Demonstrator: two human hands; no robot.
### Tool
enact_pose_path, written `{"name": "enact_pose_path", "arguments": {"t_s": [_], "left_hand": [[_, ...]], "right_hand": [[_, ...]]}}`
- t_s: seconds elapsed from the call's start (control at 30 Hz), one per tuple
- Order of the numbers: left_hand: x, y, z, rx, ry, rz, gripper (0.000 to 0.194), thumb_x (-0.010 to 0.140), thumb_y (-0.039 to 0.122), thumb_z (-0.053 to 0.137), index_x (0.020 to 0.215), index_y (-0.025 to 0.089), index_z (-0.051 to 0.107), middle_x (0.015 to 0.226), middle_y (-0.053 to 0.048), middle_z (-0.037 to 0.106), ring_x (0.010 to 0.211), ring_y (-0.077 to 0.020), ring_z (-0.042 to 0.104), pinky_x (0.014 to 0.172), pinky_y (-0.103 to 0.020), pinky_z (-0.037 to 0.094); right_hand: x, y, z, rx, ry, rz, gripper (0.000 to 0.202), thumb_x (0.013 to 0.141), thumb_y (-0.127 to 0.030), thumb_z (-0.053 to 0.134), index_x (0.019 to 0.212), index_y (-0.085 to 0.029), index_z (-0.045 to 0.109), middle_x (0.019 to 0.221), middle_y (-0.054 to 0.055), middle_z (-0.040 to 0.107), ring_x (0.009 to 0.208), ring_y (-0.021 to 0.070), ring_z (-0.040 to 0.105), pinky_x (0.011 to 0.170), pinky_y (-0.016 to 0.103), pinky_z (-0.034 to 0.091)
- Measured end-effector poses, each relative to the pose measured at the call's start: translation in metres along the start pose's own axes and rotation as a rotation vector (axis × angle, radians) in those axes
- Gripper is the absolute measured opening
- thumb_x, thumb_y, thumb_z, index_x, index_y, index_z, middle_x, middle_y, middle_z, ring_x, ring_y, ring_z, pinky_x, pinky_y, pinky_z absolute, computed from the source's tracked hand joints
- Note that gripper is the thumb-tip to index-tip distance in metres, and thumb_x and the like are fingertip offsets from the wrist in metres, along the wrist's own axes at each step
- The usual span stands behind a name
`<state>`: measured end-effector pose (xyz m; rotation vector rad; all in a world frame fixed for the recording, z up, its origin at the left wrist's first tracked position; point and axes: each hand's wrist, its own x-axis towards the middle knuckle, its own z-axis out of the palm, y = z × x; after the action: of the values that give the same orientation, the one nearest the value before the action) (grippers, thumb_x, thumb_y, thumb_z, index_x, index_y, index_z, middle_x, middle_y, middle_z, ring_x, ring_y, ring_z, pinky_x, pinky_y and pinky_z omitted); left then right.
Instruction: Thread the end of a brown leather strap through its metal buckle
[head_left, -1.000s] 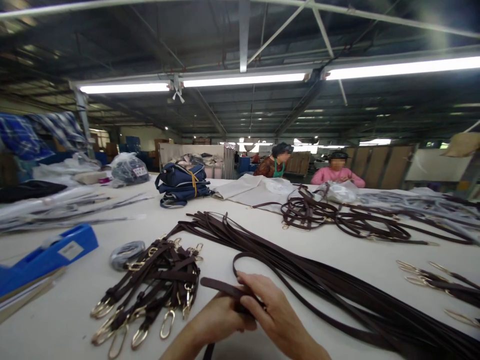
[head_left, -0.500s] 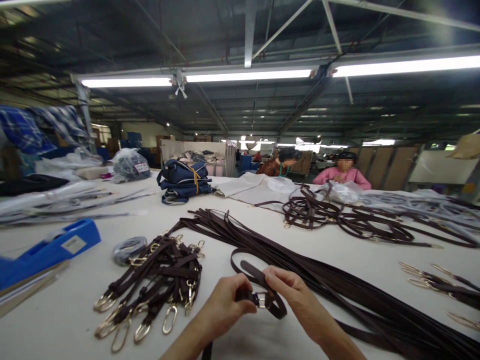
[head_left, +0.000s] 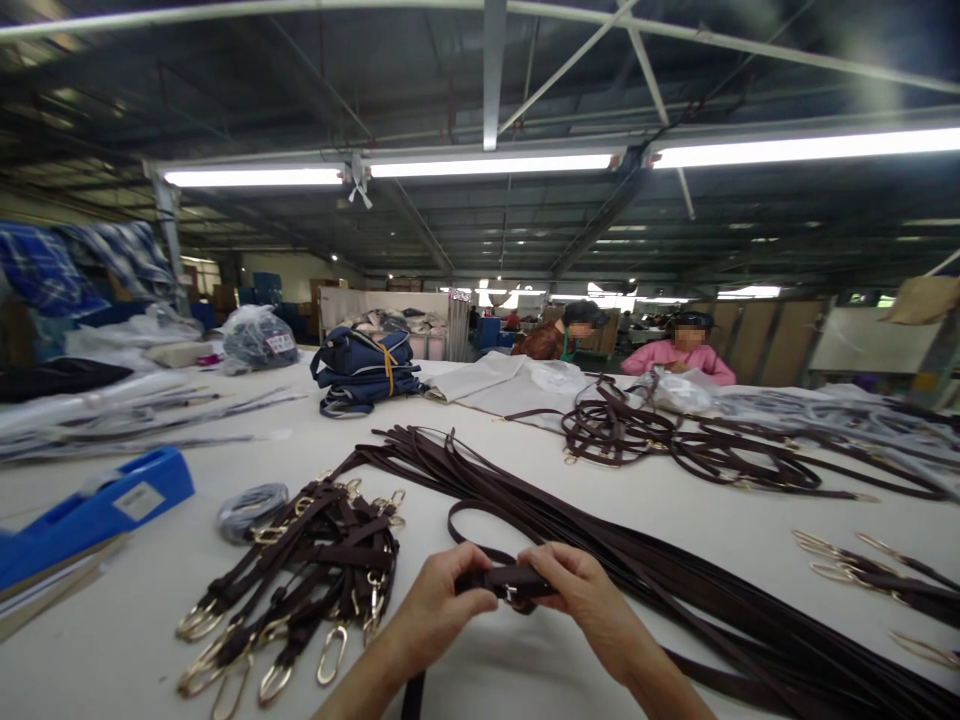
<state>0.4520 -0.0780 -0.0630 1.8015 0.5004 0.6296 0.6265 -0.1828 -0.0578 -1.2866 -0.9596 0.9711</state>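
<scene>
My left hand (head_left: 439, 600) and my right hand (head_left: 577, 590) meet low in the middle of the view, both gripping one dark brown strap (head_left: 506, 580) with a small metal buckle between the fingertips. The strap loops up behind my hands and its tail drops down past my left wrist. To the left lies a heap of short brown straps with gold clasps (head_left: 307, 575). A long bundle of brown straps (head_left: 637, 570) stretches from the table's middle to the lower right.
The white table (head_left: 135, 640) carries a blue tape dispenser (head_left: 90, 510), a grey coil (head_left: 251, 508), a navy bag bundle (head_left: 364, 370), tangled straps (head_left: 675, 440) and gold-tipped straps (head_left: 877, 570). Two people (head_left: 675, 350) work at the far side.
My hands have drawn closer together and slightly down. The strap end that stuck up past the buckle is now pulled flat between my fingers, and the loop behind has widened.
</scene>
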Motion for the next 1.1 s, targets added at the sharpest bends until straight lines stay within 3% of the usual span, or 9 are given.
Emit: {"name": "enact_pose_path", "arguments": {"t_s": [0.17, 0.53, 0.7, 0.83, 0.93, 1.03, 1.1], "left_hand": [[0.001, -0.002, 0.000, -0.012, 0.021, -0.032, 0.019, 0.066, 0.020, 0.062, 0.085, 0.016, 0.064, 0.075, 0.002, 0.059, 0.074, -0.0138, 0.050, 0.071, -0.026, 0.036], [0.000, 0.002, 0.000, -0.008, 0.063, -0.059, 0.020, 0.061, 0.021, 0.064, 0.080, 0.015, 0.064, 0.073, 0.002, 0.059, 0.073, -0.0142, 0.049, 0.070, -0.026, 0.036], [0.000, 0.002, -0.005, -0.029, 0.090, -0.026, 0.020, 0.061, 0.020, 0.065, 0.080, 0.014, 0.067, 0.074, 0.001, 0.062, 0.074, -0.0146, 0.052, 0.071, -0.026, 0.038], [0.002, 0.003, -0.010, -0.121, 0.071, -0.032, 0.025, 0.060, 0.024, 0.068, 0.082, 0.012, 0.071, 0.073, 0.000, 0.064, 0.072, -0.0142, 0.052, 0.070, -0.026, 0.039], [0.001, 0.005, -0.012, -0.152, 0.030, -0.064, 0.028, 0.058, 0.023, 0.071, 0.083, 0.013, 0.073, 0.070, 0.001, 0.063, 0.066, -0.0122, 0.049, 0.064, -0.024, 0.036], [-0.001, 0.007, -0.014, -0.131, 0.015, -0.093, 0.031, 0.057, 0.023, 0.071, 0.086, 0.013, 0.075, 0.068, 0.001, 0.062, 0.062, -0.0107, 0.046, 0.060, -0.024, 0.034], [-0.002, 0.008, -0.015, -0.117, 0.006, -0.098, 0.033, 0.059, 0.023, 0.070, 0.090, 0.013, 0.074, 0.072, 0.000, 0.063, 0.064, -0.0113, 0.048, 0.061, -0.024, 0.035]], "right_hand": [[0.003, 0.005, -0.003, -0.039, -0.017, 0.030, 0.051, 0.076, -0.062, 0.068, 0.086, -0.012, 0.068, 0.087, 0.008, 0.068, 0.085, 0.0227, 0.065, 0.086, 0.040, 0.054], [0.000, 0.002, 0.009, -0.125, 0.017, -0.034, 0.050, 0.074, -0.065, 0.067, 0.077, -0.015, 0.066, 0.078, 0.004, 0.062, 0.081, 0.0217, 0.063, 0.081, 0.037, 0.054], [0.002, 0.008, 0.014, -0.167, -0.026, -0.119, 0.052, 0.078, -0.067, 0.061, 0.086, -0.017, 0.069, 0.086, 0.006, 0.067, 0.086, 0.0235, 0.061, 0.084, 0.037, 0.049], [-0.003, 0.001, 0.014, -0.174, -0.137, -0.095, 0.057, 0.082, -0.069, 0.055, 0.101, -0.017, 0.070, 0.098, 0.009, 0.069, 0.098, 0.0274, 0.060, 0.092, 0.041, 0.043], [-0.005, -0.004, 0.015, -0.216, -0.173, -0.191, 0.051, 0.085, -0.066, 0.052, 0.093, -0.019, 0.069, 0.111, 0.010, 0.065, 0.106, 0.0274, 0.056, 0.097, 0.041, 0.038], [-0.003, -0.002, 0.015, -0.416, -0.014, -0.303, 0.052, 0.086, -0.067, 0.046, 0.065, -0.020, 0.052, 0.084, 0.005, 0.058, 0.083, 0.0216, 0.054, 0.078, 0.034, 0.040], [0.000, 0.001, 0.014, -0.555, 0.082, -0.276, 0.055, 0.085, -0.070, 0.041, 0.059, -0.023, 0.036, 0.064, -0.001, 0.042, 0.065, 0.0175, 0.044, 0.063, 0.032, 0.033]]}}
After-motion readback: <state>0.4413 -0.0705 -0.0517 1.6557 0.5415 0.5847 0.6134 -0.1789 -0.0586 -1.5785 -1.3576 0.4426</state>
